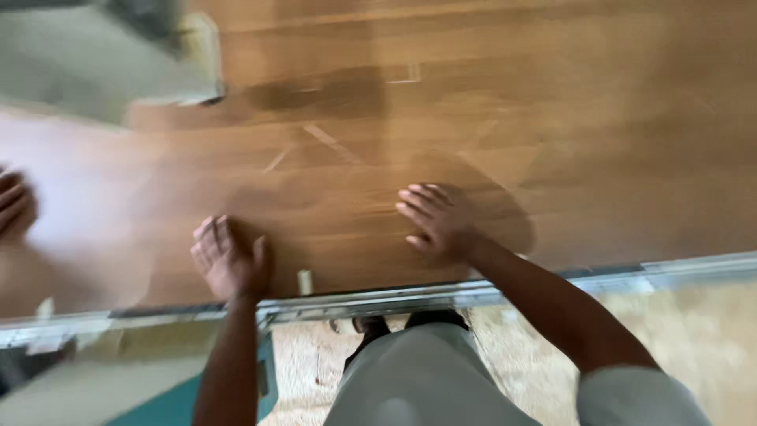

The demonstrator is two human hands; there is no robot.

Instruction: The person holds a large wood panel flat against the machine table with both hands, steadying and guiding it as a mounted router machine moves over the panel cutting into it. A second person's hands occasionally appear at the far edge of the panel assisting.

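The view is blurred by motion. My left hand (229, 259) hovers palm-up and open over the near part of a brown wooden tabletop (568, 118), holding nothing. My right hand (438, 221) is open too, fingers spread and pointing left, flat over or on the wood a little farther in. Neither hand holds anything. A small pale piece (304, 281) lies on the wood between the hands near the table's front edge.
A metal strip (473, 293) runs along the table's near edge. Another person's hand (14, 207) shows at the far left edge over a pale sheet (71, 189). A greyish object (95, 63) sits at the top left. Beige carpet (694, 331) lies below.
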